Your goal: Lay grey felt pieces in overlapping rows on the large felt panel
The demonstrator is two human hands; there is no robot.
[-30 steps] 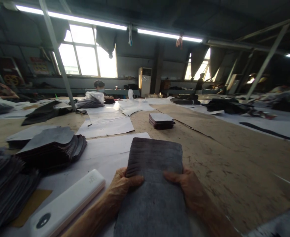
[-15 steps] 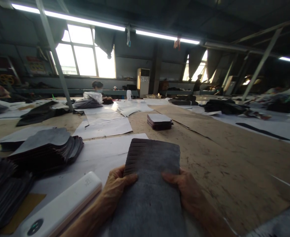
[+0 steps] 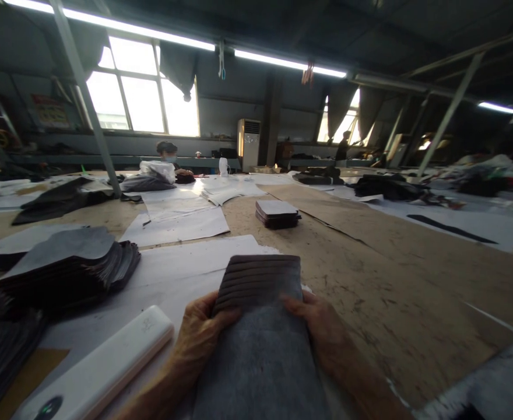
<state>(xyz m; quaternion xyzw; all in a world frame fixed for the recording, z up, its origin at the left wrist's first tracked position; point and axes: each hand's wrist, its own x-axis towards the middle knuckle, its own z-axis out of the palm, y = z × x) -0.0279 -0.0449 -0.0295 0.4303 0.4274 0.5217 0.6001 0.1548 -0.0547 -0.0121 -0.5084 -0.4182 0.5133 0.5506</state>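
Between my two hands is a stack of dark grey fabric pieces (image 3: 260, 344), its far edge fanned into stepped layers. My left hand (image 3: 206, 324) grips the stack's left side, thumb lying on top. On the right side my right hand (image 3: 315, 318) holds it the same way, its thumb slightly blurred. Both hands' other fingers are mostly hidden at the sides and below. Just left of my left forearm lies a long white device (image 3: 108, 361) with a dark round spot at its near end. White paper (image 3: 182, 280) covers the table beyond it.
To the left stand several stacks of cut grey pieces (image 3: 77, 256). A smaller stack (image 3: 277, 213) sits ahead on the brown tabletop (image 3: 396, 291). Dark cloth (image 3: 387, 186) lies far right. A metal post (image 3: 85, 99) rises at left. One person (image 3: 167, 151) is across the table.
The stack's top end has tilted lower and its layers show more plainly as steps. Both hands still hold it. The whole view has shifted slightly, with the surroundings moving left.
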